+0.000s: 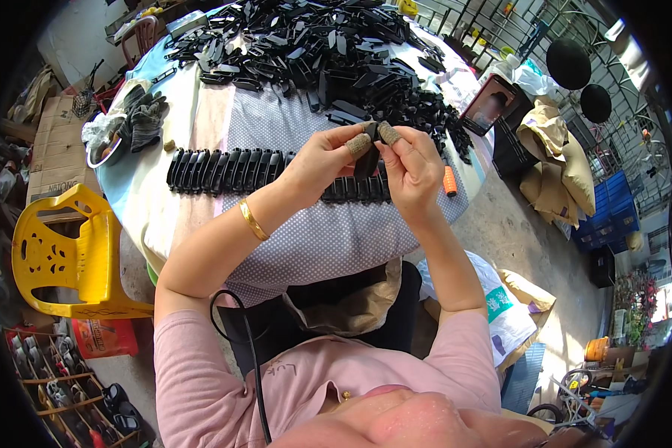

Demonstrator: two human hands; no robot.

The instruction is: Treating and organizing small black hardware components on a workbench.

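Note:
Over the table, my left hand (317, 160) and my right hand (413, 166) are raised close together, both closed on one small black plastic piece (365, 162). Tan cloth wraps cover some of my fingertips. Fingers hide part of the piece, so its exact kind cannot be told. Below and behind my hands runs a neat row of similar black pieces (220, 172), set side by side and partly covered by my left forearm. Farther back lies a big loose heap of black plastic parts (306, 56), with smaller black bits at its right end.
A patterned cloth (328, 243) covers the round table. On it are an orange cylinder (449, 181), an upright phone (490, 104) and dark gloves (143, 118) by a white bowl. A yellow chair (89, 257) stands left; sacks (556, 164) and blue crates (608, 213) are right.

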